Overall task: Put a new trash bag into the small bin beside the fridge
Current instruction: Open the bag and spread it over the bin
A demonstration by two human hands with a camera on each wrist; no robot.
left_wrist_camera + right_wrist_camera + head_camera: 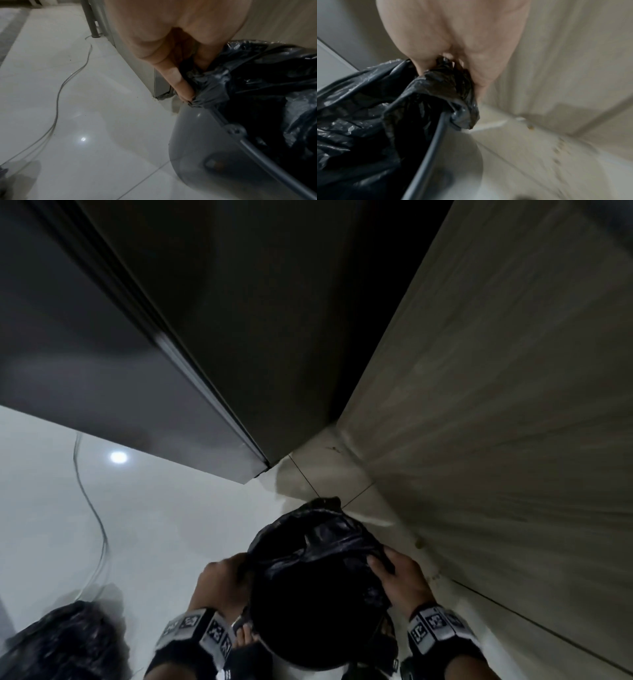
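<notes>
A black trash bag (318, 546) lies crumpled inside and over the mouth of a small grey round bin (197, 138) on the floor between the fridge and a wall. My left hand (222, 577) grips a bunched edge of the trash bag (205, 92) at the bin's left rim. At the right rim (435, 138) my right hand (394, 573) pinches another gathered fold of the trash bag (447, 83). The bin's inside is dark and hidden under the plastic.
The dark grey fridge (144, 344) rises at the left and a beige panelled wall (496, 405) at the right. A full black trash bag (65, 642) sits on the white tiled floor at lower left, next to a thin cable (58, 94).
</notes>
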